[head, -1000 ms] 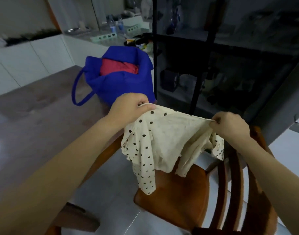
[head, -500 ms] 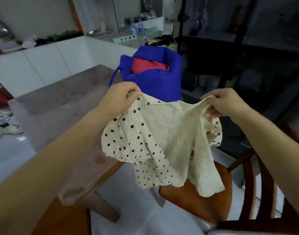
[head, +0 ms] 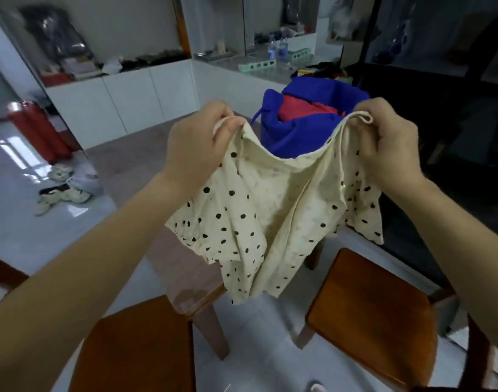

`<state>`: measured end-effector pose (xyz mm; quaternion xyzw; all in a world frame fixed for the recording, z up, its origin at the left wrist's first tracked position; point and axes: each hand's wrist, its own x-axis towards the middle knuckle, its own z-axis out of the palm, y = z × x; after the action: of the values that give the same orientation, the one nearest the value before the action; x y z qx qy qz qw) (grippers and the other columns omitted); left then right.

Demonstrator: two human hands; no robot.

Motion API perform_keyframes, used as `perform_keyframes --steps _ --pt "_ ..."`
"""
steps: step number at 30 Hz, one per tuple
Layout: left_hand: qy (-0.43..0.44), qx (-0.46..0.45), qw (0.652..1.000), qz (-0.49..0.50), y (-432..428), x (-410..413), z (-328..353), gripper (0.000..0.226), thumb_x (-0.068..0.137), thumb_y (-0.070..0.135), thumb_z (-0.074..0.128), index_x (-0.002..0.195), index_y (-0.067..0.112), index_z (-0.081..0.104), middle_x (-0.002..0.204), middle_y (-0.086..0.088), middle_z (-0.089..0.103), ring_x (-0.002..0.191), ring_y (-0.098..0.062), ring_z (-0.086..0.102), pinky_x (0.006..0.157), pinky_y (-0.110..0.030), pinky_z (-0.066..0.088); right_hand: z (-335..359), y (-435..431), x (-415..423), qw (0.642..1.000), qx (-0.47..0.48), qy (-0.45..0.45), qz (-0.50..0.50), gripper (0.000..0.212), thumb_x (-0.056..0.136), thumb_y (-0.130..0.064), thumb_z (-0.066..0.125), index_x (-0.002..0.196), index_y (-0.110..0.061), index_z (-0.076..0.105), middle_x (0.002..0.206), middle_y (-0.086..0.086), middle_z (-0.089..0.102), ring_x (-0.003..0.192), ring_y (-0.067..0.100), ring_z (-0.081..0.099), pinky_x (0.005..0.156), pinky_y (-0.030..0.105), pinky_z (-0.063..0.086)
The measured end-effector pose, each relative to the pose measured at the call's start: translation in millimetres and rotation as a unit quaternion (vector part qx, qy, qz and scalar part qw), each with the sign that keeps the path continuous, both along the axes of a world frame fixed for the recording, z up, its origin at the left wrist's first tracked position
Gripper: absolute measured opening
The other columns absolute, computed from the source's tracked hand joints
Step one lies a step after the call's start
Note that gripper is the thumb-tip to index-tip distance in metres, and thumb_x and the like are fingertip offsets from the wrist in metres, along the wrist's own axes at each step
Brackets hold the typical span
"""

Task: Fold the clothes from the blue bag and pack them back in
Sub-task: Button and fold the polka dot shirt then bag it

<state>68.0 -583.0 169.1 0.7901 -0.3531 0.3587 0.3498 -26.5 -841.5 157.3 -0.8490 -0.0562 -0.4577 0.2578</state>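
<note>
I hold a cream garment with black polka dots (head: 273,216) up in the air by its top edge. My left hand (head: 197,142) grips the left corner and its thin strap. My right hand (head: 383,142) pinches the right corner, with a strap loop sticking out above the fingers. The cloth hangs down crumpled, partly inside out, over the table's near corner. Behind it, on the far end of the table, stands the blue bag (head: 304,128), open, with a red garment (head: 307,110) inside.
The brown table (head: 134,168) runs from the bag toward me. One orange wooden chair (head: 375,315) stands at lower right, another (head: 137,346) at lower left. Shoes (head: 64,193) lie on the white floor at left. Dark glass shelving (head: 440,80) is at right.
The view has swung left and pulled back. Both hands have risen and spread apart, stretching the garment's top edge so it hangs more open in front of the bag.
</note>
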Motion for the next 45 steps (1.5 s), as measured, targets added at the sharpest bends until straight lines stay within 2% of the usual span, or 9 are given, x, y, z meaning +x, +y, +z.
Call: perform_keyframes --steps 4,8,14,19,27,31,35,39,45 --pt "-0.021 -0.021 0.999 0.037 23 23 19 0.033 0.093 0.035 0.052 0.083 0.004 0.059 0.071 -0.004 0.058 0.065 -0.018 0.054 0.063 -0.032 0.042 23 19 29 0.998 -0.059 -0.013 0.005 0.014 0.094 -0.015 0.047 0.099 -0.01 0.059 0.083 0.009 0.062 0.073 0.021 0.057 0.068 0.033 0.044" --pt "-0.049 -0.058 0.995 0.065 43 59 53 0.036 0.093 0.038 0.052 0.081 0.005 0.059 0.064 0.01 0.046 0.059 -0.001 0.044 0.061 -0.023 0.038 61 34 73 0.991 -0.124 -0.055 -0.009 0.032 0.099 -0.03 0.044 0.097 -0.002 0.06 0.073 0.015 0.059 0.063 0.025 0.053 0.059 0.036 0.04" --pt "-0.028 0.062 0.979 0.192 65 147 64 0.038 0.092 0.049 0.046 0.092 0.014 0.06 0.081 0.0 0.052 0.077 -0.013 0.047 0.069 -0.025 0.033 80 61 189 0.979 -0.203 -0.002 -0.001 0.048 0.096 -0.05 0.035 0.096 -0.007 0.055 0.075 0.012 0.054 0.07 0.029 0.053 0.063 0.044 0.041" --pt "0.084 0.142 0.953 0.256 83 251 -8 0.033 0.092 0.047 0.048 0.092 0.015 0.059 0.086 -0.004 0.061 0.083 -0.024 0.057 0.074 -0.037 0.048 13 85 327 0.948 -0.288 0.126 0.057 0.035 0.096 -0.042 0.043 0.092 -0.009 0.053 0.083 0.019 0.061 0.08 0.038 0.058 0.06 0.038 0.038" --pt "0.276 0.188 0.878 0.342 117 390 -133 0.027 0.095 0.032 0.048 0.087 0.008 0.059 0.079 -0.008 0.06 0.075 -0.026 0.057 0.061 -0.034 0.041 -120 108 503 0.893 -0.349 0.277 0.069 0.039 0.099 -0.045 0.036 0.102 -0.011 0.054 0.092 0.014 0.064 0.084 0.034 0.061 0.059 0.034 0.035" --pt "0.323 0.196 0.845 0.379 126 429 -172 0.03 0.096 0.036 0.046 0.096 0.01 0.059 0.09 -0.008 0.061 0.081 -0.027 0.057 0.072 -0.039 0.05 -160 120 569 0.885 -0.347 0.302 0.065 0.036 0.099 -0.042 0.038 0.104 -0.01 0.055 0.093 0.016 0.064 0.083 0.036 0.062 0.061 0.033 0.036" --pt "0.32 0.187 0.843 0.39 126 451 -204 0.044 0.092 0.042 0.052 0.129 0.017 0.051 0.126 -0.008 0.051 0.116 -0.028 0.047 0.094 -0.041 0.04 -200 133 602 0.881 -0.355 0.307 0.052 0.025 0.093 -0.031 0.055 0.105 -0.009 0.055 0.096 0.015 0.062 0.087 0.035 0.061 0.063 0.036 0.038" --pt "0.377 0.129 0.845 0.358 126 421 -245 0.053 0.089 0.043 0.056 0.134 0.016 0.044 0.134 -0.008 0.044 0.124 -0.029 0.041 0.099 -0.043 0.038 -232 161 590 0.893 -0.324 0.291 0.11 0.027 0.081 -0.025 0.069 0.103 -0.012 0.06 0.099 0.01 0.057 0.09 0.032 0.055 0.079 0.041 0.04" --pt "0.472 0.027 0.777 0.416 160 344 -277 0.05 0.092 0.037 0.056 0.134 0.014 0.043 0.131 -0.008 0.047 0.119 -0.026 0.046 0.098 -0.036 0.038 -267 216 538 0.836 -0.163 0.475 0.22 0.017 0.09 -0.034 0.056 0.099 -0.023 0.066 0.102 -0.002 0.06 0.096 0.021 0.058 0.079 0.034 0.037"
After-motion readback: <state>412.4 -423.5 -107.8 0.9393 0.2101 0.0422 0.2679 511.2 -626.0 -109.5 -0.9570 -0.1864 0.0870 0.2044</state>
